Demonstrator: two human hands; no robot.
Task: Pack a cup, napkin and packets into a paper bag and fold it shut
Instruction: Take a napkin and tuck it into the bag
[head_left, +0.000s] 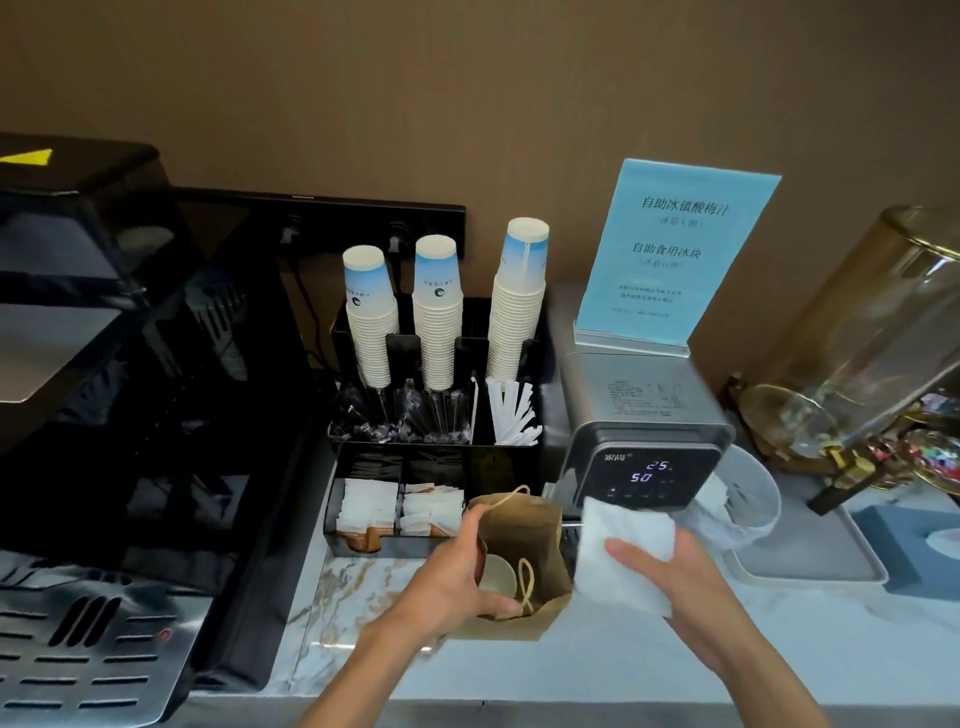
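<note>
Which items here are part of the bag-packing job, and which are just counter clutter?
In the job:
paper bag, held open by the left hand
cup inside the bag
napkin in the right hand
packets in the black organiser

Lying about:
cup stacks
blue sign
water dispenser
coffee machine

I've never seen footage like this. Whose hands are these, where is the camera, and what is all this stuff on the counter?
No machine here: a person wears a camera on the head, looking down at their own hands. The left hand holds open a brown paper bag standing on the marble counter; a paper cup already sits inside. The right hand holds a white napkin beside the bag. Behind are cup stacks, a tray of packets and a water dispenser.
</note>
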